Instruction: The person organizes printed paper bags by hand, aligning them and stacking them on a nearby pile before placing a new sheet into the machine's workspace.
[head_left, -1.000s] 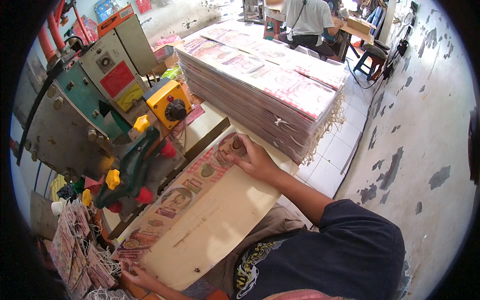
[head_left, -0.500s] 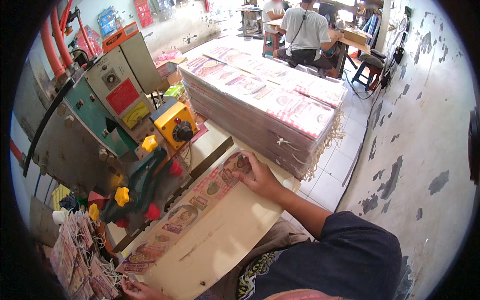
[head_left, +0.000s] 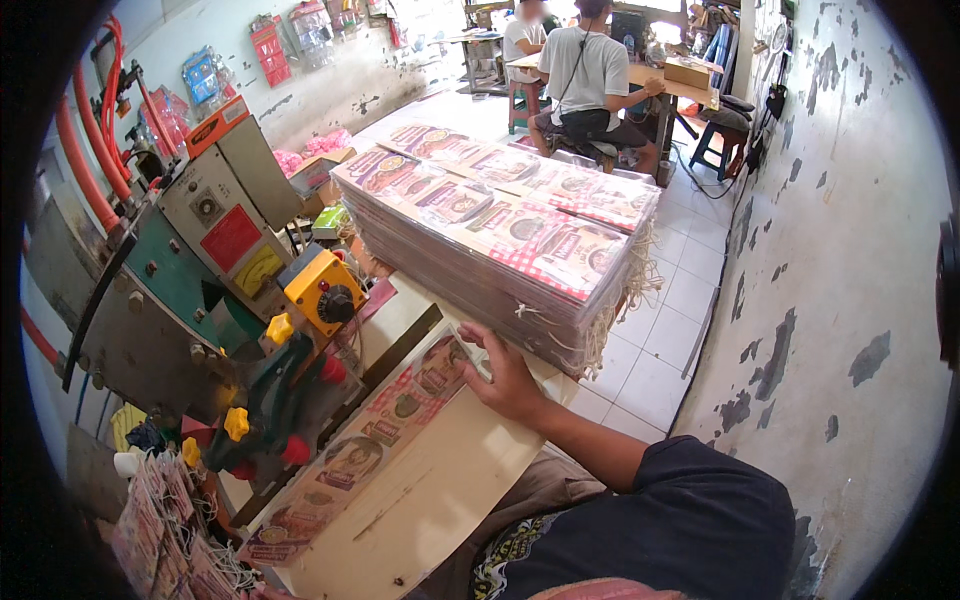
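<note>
Printed strip (head_left: 385, 435) is lying along the pale counter (head_left: 440, 500), running from 7 to 1 o'clock beside the machine (head_left: 190, 300). Thin, glossy and flexible, it is probably light and slippery, best pinched at an end. Right hand (head_left: 505, 375) is pressing flat, fingers spread, on its far end; left hand is lying out of view. Bundled stack (head_left: 510, 235) is standing at 12 o'clock.

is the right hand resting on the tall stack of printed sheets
No, the right hand lies flat on the single printed strip on the board, beside the tall stack.

One printed sheet (head_left: 385, 432), one stack of sheets (head_left: 500, 225), one machine (head_left: 200, 290).
</note>
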